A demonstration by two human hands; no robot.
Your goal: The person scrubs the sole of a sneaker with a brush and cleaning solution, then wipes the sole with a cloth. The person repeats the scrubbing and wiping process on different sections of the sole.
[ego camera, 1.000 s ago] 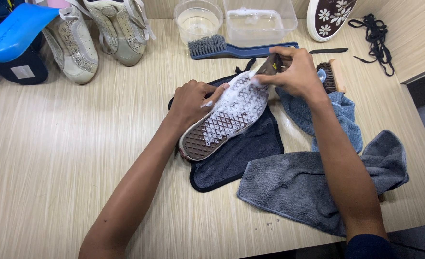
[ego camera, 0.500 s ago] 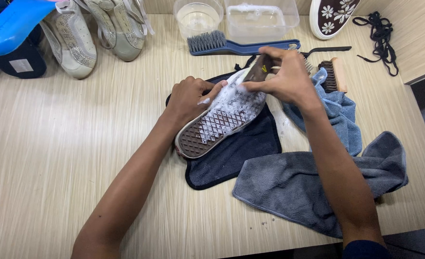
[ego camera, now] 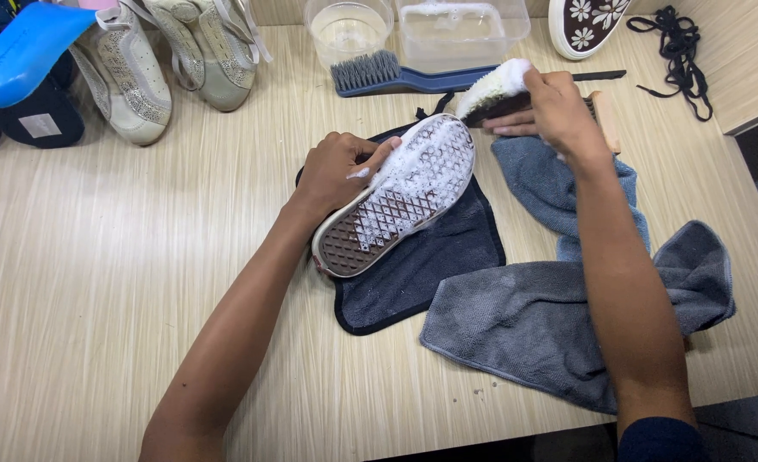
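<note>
We see the left hand (ego camera: 336, 175) clamped round the shoe (ego camera: 396, 210), sole up and foamy, on the dark cloth (ego camera: 413, 282) mid-bench. The right hand (ego camera: 558, 111) grips a sudsy brush (ego camera: 494, 90) just past the toe. Risk: slick foam lets the shoe twist; suds drip onto the bench (ego camera: 96, 282). Round tub (ego camera: 347, 30) holds clear liquid; rectangular tub (ego camera: 460, 34) cloudy liquid.

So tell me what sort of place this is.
Probably a shoe-cleaning workstation. On a wooden table, the left hand steadies a foam-covered shoe sole-up on a dark cloth; the right hand holds a soapy brush. More sneakers and tubs stand behind.
</note>
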